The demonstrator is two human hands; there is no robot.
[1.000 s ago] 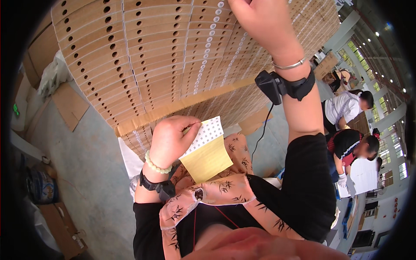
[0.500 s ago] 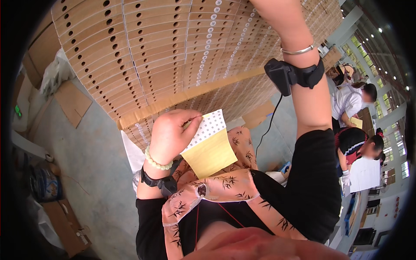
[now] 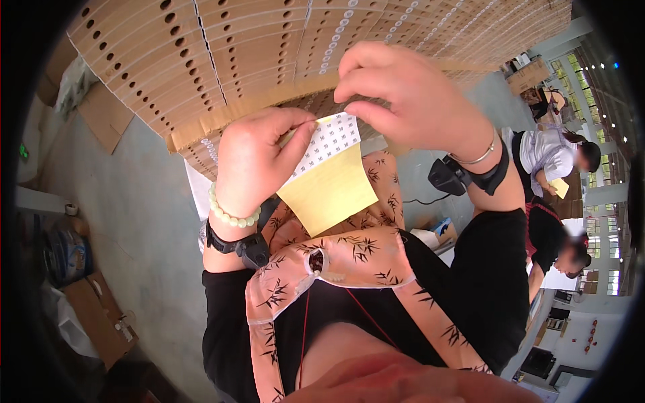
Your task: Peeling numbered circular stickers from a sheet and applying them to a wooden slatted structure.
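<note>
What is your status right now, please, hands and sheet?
Left hand pinching white dotted sticker sheet with yellow backing at its top edge. Right hand fingers at the sheet's top corner. Stacked brown perforated cardboard close behind, not obstructing.

A grey concrete floor [image 3: 134,221] carries everything here. A tall stack of flat brown cardboard sheets [image 3: 222,60] with rows of round punched holes stands on it, filling the upper part of the view. Left of the stack, a loose piece of cardboard [image 3: 101,117] lies flat on the floor. Further down on the left sit a brown cardboard box [image 3: 94,316] and, just above it, a dark bundle [image 3: 64,252] too blurred to tell apart. White sheeting [image 3: 67,322] lies beside the box.
</note>
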